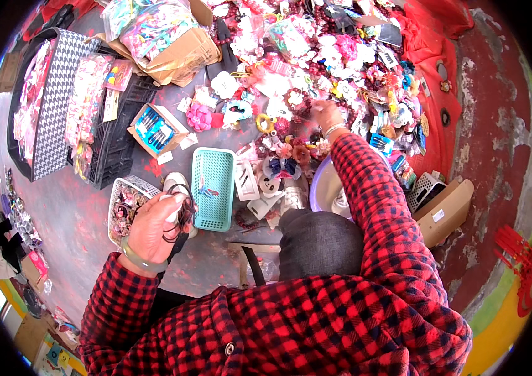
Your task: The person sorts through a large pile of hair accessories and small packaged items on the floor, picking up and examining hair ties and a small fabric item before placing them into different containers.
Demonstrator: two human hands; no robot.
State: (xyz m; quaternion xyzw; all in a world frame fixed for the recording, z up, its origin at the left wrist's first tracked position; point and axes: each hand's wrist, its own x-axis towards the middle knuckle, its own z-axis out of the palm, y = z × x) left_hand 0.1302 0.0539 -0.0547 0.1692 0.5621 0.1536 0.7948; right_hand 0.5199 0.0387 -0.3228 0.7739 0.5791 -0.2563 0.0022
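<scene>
My left hand [150,232] is closed around a bunch of dark loops that look like hair ties [184,216], with something small and white at the fingertips. It is held over the right side of a white basket [112,216] filled with brownish hair accessories. My right hand [328,117] reaches forward into a large heap of hair accessories [278,84], with flowers, bows and dark red beads around it. Its fingers are small and partly blurred, so I cannot make out whether they grip anything. A teal basket [231,188] between my arms holds a few small bluish pieces.
A purple-rimmed basin [316,188] is beside my right forearm. At the left are a small box of blue-carded items [156,131], a black crate [115,147] and a houndstooth bin [68,94]. A cardboard box [451,216] lies right. Red cloth [429,50] borders the heap.
</scene>
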